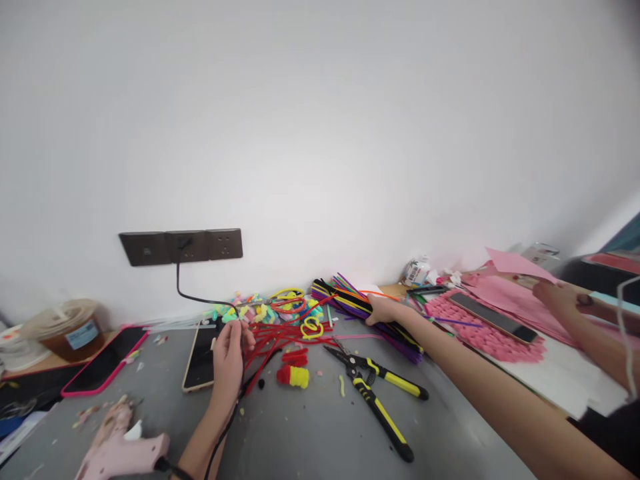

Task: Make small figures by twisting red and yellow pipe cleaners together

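Note:
My right hand [383, 310] is closed around a thick bundle of pipe cleaners [345, 300], mostly black, yellow and purple, lying near the wall. Curled together over the edge of a dark tablet or phone [199, 360], the fingers of my left hand [231, 348] hide whatever they may hold. A black power cord [227, 427] runs past that hand. Red pipe cleaners [265, 333] are strewn between my hands. Closer in lies a red and yellow coiled piece [293, 377], and a yellow bent loop [313, 327] rests behind it. Black and yellow wire-stripper pliers [373, 387] lie with spread handles below my right hand.
A pink glue gun [123, 453] lies front left, behind it a pink-edged phone [105, 360] and a lidded drink cup [67, 330]. Wall sockets [180, 246] sit above. At right, another person's hand [560, 300] touches pink paper [520, 263] beside a phone [493, 317] on a pink woven mat [480, 339].

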`<state>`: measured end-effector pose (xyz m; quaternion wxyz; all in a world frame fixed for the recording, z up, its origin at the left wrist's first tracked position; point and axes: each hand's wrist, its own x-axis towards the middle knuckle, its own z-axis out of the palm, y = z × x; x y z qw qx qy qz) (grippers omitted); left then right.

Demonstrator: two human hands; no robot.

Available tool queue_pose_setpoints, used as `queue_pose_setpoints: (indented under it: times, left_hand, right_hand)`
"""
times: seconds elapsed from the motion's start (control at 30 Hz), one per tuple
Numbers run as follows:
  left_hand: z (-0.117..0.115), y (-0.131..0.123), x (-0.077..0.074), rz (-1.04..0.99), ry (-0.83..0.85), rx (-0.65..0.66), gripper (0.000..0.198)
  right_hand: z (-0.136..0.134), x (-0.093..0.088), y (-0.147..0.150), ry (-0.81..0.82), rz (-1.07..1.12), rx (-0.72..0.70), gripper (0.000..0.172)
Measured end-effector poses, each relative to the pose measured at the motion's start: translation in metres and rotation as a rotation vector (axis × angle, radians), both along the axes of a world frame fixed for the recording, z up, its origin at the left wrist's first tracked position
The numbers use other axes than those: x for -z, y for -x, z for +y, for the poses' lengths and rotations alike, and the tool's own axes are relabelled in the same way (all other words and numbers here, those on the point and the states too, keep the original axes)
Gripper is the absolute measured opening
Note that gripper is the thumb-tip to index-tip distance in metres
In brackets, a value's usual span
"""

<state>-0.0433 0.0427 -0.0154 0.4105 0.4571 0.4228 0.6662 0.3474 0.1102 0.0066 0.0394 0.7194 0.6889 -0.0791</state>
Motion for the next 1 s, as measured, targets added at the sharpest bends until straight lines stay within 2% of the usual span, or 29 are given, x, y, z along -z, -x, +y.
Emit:
queue_pose_setpoints:
  times: [0.07,0.13,0.27,0.4,0.53,0.63,0.77,0.9,1.0]
  left_hand:
    - [0.000,0.000,0.000,0.000,-0.005,0.007,0.040]
    - [-0.001,0.001,0.000,-0.003,-0.005,0.010,0.039]
    - [-0.001,-0.001,-0.002,-0.012,-0.010,0.013,0.041]
    - [0.000,-0.002,-0.002,-0.025,-0.005,0.011,0.041]
    - [-0.001,-0.002,-0.001,-0.038,-0.001,0.025,0.041]
    - [-0.001,-0.001,-0.002,-0.034,0.001,0.026,0.042]
    - [-0.002,-0.002,-0.005,-0.021,0.010,0.020,0.044]
    - [-0.002,-0.002,-0.006,-0.011,0.009,0.009,0.045]
    - [-0.002,-0.002,-0.006,-0.006,0.010,0.004,0.044]
  right_hand:
    - [-0.005,-0.001,0.002,-0.023,-0.013,0.027,0.035]
    - [-0.010,-0.005,0.001,-0.070,-0.026,0.054,0.046]
    - [-0.016,-0.028,-0.005,-0.207,-0.045,0.066,0.059]
    - [-0.014,-0.056,-0.006,-0.312,-0.058,-0.010,0.060]
    - [-0.001,-0.069,0.008,-0.380,-0.065,-0.121,0.054]
    - [0.010,-0.065,0.022,-0.434,-0.078,-0.194,0.049]
    - [0.017,-0.042,0.038,-0.429,-0.108,-0.288,0.044]
    - [0.021,-0.014,0.048,-0.345,-0.138,-0.299,0.057]
    - [0.025,-0.007,0.051,-0.303,-0.152,-0.268,0.069]
